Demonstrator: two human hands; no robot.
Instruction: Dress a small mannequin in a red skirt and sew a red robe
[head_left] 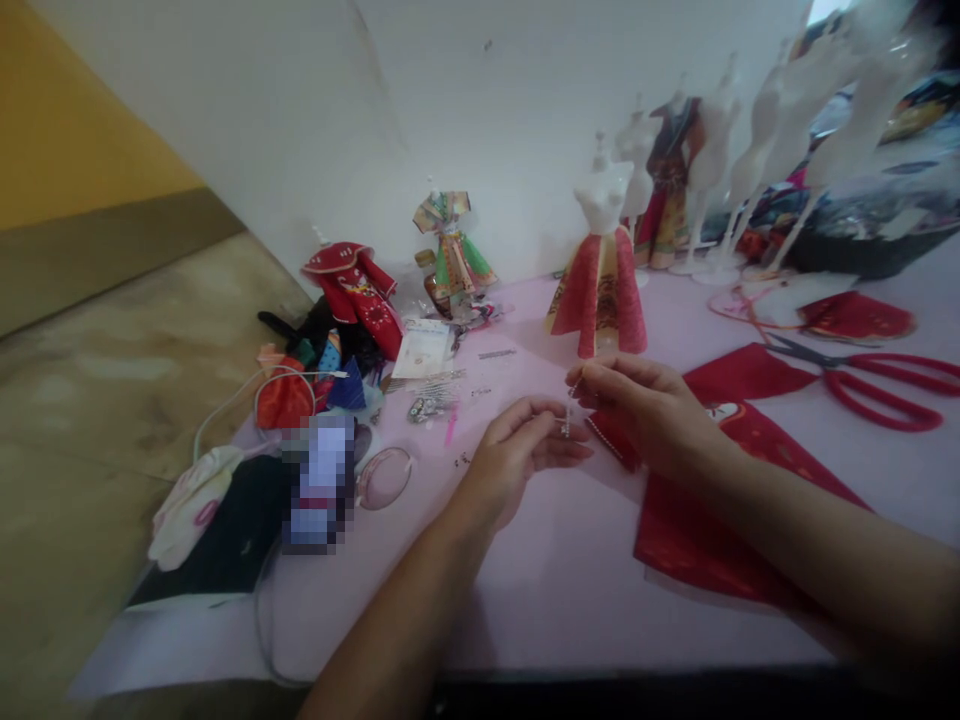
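My hands [577,425] work close together above a pale pink table cover [547,600]. A tiny silvery beaded strand [568,413] hangs between them. My right hand [637,410] pinches its upper end, and the fingertips of my left hand [517,455] hold its lower end. Red fabric pieces [720,520] lie beneath my right hand and forearm. Just beyond my fingers stands a white dress form in a red and gold skirt [600,290]. Small beads and findings [431,405] are scattered to the left of my left hand.
Red-handled scissors [874,388] lie to the right. Several white dress forms [780,150] line the back, one wearing a dark and red dress [667,180]. A heap of colourful fabric [330,350] and a pixelated object [319,485] lie left, near the table's edge.
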